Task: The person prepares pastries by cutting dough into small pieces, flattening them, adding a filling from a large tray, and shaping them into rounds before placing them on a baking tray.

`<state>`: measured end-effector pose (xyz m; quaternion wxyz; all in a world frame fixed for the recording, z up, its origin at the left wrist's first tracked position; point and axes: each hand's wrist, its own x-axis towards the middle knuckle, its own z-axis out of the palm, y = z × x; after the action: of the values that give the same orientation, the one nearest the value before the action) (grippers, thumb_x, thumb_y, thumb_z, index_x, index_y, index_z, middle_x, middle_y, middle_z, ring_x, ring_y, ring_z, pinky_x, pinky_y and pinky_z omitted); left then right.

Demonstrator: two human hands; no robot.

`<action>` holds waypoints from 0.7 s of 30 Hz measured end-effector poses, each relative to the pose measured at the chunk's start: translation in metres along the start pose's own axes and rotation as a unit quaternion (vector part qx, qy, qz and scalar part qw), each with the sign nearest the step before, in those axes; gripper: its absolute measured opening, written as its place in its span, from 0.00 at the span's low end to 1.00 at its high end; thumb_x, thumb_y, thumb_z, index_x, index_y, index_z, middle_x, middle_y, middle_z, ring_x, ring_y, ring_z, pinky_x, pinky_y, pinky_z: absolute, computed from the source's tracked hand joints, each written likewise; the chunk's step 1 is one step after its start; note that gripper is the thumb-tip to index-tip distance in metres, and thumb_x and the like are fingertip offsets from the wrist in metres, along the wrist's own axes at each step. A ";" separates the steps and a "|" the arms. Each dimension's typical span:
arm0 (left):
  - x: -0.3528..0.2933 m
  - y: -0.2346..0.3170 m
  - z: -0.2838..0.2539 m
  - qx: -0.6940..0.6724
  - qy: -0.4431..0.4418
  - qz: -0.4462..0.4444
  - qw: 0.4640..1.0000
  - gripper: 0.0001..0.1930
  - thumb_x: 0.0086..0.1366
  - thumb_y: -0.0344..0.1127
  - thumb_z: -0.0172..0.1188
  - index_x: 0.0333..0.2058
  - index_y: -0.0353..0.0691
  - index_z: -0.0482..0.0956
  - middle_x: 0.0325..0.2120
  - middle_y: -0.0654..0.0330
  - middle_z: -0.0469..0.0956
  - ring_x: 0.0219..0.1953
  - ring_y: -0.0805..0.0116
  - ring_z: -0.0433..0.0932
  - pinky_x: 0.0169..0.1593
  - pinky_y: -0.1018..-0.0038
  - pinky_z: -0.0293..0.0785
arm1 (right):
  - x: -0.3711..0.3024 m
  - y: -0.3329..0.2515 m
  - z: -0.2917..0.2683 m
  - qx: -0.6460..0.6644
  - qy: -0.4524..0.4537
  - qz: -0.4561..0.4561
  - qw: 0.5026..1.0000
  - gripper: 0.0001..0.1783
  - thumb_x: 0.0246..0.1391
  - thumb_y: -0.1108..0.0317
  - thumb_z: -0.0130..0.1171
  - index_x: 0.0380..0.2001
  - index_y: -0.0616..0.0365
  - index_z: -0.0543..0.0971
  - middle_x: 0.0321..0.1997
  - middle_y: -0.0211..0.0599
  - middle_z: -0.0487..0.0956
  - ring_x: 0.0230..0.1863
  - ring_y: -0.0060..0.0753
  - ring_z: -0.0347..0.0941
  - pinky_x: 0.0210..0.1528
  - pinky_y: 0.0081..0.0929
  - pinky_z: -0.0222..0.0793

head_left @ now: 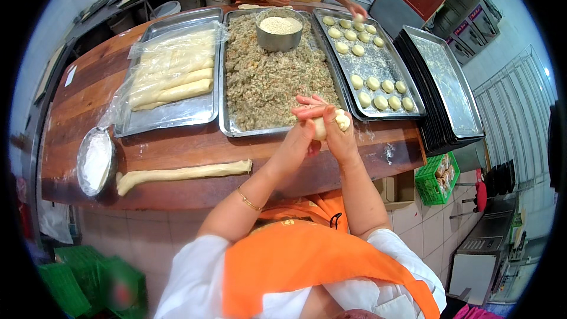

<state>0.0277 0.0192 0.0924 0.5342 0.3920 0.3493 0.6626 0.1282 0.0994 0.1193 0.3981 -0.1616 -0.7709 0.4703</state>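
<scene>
Here I am, both palms closed in around a lump of dough, my left hand and right hand clamped on it together, with a pale bulge pushing out past the right one. We're right over the near right corner of the filling tray, which is spread with chunky minced filling. Near its far edge sits a steel pan of pale seeds.

On the left, folded dough strips lie under plastic sheeting in their own tray; a dough rope runs along the table's near edge, with a bowl of flour at the near left corner.

Over to the right-hand tray: dough balls, two rows of four by the near edge and another batch further up, where a co-worker's hand holds one at the far edge. Beyond its right edge rises a tray stack.

As for print, my orange apron carries a small yellow emblem, too tiny to read, and pinkish-purple labels mark the cabinet at the back right.
</scene>
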 end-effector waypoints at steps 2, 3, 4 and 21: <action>-0.002 0.002 0.005 0.021 0.027 0.017 0.999 0.28 0.74 0.62 0.45 0.50 0.40 0.69 0.27 0.69 0.70 0.22 0.82 0.63 0.24 0.83 0.57 | -0.001 0.000 -0.002 0.003 0.003 0.023 1.000 0.39 0.70 0.36 0.37 0.42 0.60 0.85 0.45 0.39 0.86 0.63 0.44 0.73 0.75 0.46 0.49; -0.004 0.006 0.001 0.029 0.007 0.006 1.000 0.30 0.74 0.64 0.44 0.53 0.39 0.67 0.28 0.68 0.71 0.22 0.82 0.64 0.23 0.83 0.57 | 0.000 -0.001 0.000 0.032 0.003 0.020 0.999 0.37 0.70 0.37 0.38 0.43 0.59 0.85 0.49 0.41 0.85 0.66 0.43 0.70 0.74 0.45 0.51; -0.006 0.009 -0.005 0.037 -0.012 -0.005 0.999 0.33 0.73 0.65 0.44 0.56 0.38 0.65 0.30 0.68 0.71 0.23 0.82 0.64 0.23 0.83 0.57 | -0.001 -0.004 0.004 0.038 0.026 0.006 0.999 0.37 0.70 0.38 0.39 0.43 0.59 0.85 0.51 0.42 0.84 0.67 0.43 0.69 0.74 0.44 0.52; -0.003 -0.026 -0.034 0.017 -0.099 -0.032 0.994 0.29 0.73 0.61 0.49 0.54 0.39 0.67 0.29 0.67 0.72 0.23 0.79 0.67 0.24 0.82 0.62 | -0.006 0.009 0.004 0.157 -0.022 -0.023 0.987 0.35 0.72 0.43 0.38 0.46 0.63 0.83 0.62 0.51 0.76 0.73 0.49 0.59 0.74 0.49 0.50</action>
<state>0.0095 0.0198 0.0535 0.5800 0.4533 0.3187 0.5972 0.1277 0.0978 0.1082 0.4120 -0.0693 -0.6998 0.5794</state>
